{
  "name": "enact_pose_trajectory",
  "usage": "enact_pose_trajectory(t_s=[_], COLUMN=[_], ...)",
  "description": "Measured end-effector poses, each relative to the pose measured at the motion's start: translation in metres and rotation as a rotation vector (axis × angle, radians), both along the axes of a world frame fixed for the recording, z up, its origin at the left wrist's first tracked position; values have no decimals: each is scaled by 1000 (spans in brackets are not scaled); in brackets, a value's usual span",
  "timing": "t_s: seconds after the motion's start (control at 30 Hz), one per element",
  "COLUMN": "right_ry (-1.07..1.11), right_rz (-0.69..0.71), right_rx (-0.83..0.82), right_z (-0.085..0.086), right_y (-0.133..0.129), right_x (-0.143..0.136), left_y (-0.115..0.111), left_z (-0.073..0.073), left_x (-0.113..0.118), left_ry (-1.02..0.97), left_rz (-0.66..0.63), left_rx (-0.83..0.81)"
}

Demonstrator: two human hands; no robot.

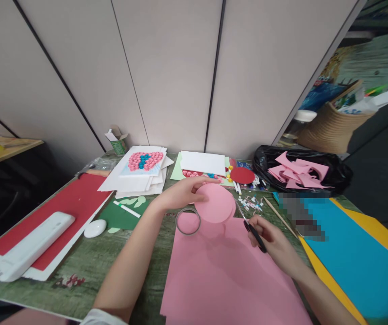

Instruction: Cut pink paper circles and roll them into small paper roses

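pink paper disc (pixel 214 204): it is up off the table in your grip, over the far edge of the large pink sheets (pixel 228 275), its lower right rim looking doubled, perhaps more than one layer.
left hand (pixel 187 192): yours is clamped on the disc's far left edge, thumb on the face towards you, fingers behind.
right hand (pixel 265 232): yours is closed round the black handles of the scissors (pixel 256 235), blades pointing far and left, at the disc's right rim; whether they touch the paper you cannot tell from here.
step in hand: by the look of it, you are trimming round the disc's edge.
next move: it likely calls for a steady left pinch, the disc turned in small amounts, and blades following the curve without biting inward.
round ring (pixel 188 234): it lies flat on the sheets' far left corner, near your left forearm.
pink offcuts (pixel 298 171): they lie in the black plastic bag (pixel 342 175), far right.
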State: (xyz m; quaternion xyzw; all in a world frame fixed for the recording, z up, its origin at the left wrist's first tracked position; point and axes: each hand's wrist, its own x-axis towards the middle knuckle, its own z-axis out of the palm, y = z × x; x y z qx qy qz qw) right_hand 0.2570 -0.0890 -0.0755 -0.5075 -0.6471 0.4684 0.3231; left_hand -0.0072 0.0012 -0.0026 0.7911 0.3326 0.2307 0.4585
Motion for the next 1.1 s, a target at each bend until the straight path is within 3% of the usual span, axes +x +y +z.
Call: enact_pose_trajectory(t_s=[0.67, 1.1], right_ry=[47, -9], right_rz=[70, 40], right_rx=[-26, -25], right_z=[2, 7], right_y=[1, 0], right_x=[0, -1], left_y=[-4, -4], left_z=[2, 2], left_x=[5, 3], left_ry=[129, 135], left_rz=[-27, -16], left_rx=[72, 89])
